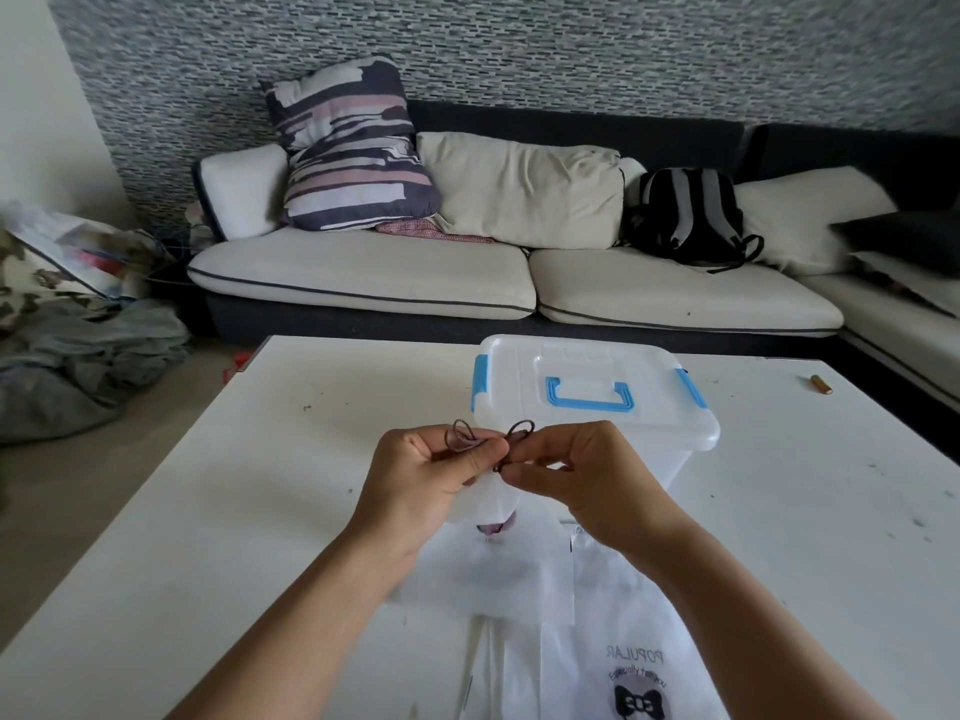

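Note:
Both my hands are raised above the white table [208, 511], close together. My left hand [431, 470] pinches one loop of a dark cord [462, 436], and my right hand [576, 475] pinches a second loop of that cord. The cord runs down into the gathered mouth of a white drawstring bag [493, 558] that hangs below my fingers and rests on the table. The knot between the loops is hidden by my fingertips.
A clear plastic box [597, 397] with blue latches and handle stands just behind my hands. Another white bag printed with a bow logo [634, 683] lies at the near edge. A small brown stick [822, 383] lies far right. A sofa [363, 272] with a backpack [691, 215] is beyond.

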Available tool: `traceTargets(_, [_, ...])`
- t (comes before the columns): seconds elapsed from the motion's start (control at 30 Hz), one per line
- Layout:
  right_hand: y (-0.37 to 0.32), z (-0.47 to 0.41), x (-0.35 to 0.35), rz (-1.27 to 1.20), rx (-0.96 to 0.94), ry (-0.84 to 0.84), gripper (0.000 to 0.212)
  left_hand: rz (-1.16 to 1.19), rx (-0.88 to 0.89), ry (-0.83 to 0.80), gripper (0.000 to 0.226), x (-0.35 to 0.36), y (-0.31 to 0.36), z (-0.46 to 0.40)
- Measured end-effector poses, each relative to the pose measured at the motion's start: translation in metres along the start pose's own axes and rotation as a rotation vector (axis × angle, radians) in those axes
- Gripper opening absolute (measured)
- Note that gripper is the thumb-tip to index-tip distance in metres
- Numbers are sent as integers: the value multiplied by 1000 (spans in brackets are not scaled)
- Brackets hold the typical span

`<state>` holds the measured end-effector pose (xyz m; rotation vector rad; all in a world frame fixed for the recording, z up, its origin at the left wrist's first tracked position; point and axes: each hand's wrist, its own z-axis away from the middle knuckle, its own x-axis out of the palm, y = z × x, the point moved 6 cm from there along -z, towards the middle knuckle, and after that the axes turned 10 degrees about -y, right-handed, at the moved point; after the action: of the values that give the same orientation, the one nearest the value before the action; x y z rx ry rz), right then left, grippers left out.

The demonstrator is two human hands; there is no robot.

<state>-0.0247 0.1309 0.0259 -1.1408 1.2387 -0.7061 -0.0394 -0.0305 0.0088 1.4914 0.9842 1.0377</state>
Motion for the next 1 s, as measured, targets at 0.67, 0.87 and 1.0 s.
traceTargets(0.67, [7, 1, 19, -192, 63, -4, 6, -386, 340, -103, 10, 0, 23, 9])
traceTargets(0.87, [5, 1, 17, -93, 70, 55, 22, -512, 481, -59, 15, 1, 29, 12])
traceTargets(1.0, [5, 3, 16, -197, 62, 73, 20, -456, 443, -92, 12, 6, 28, 9])
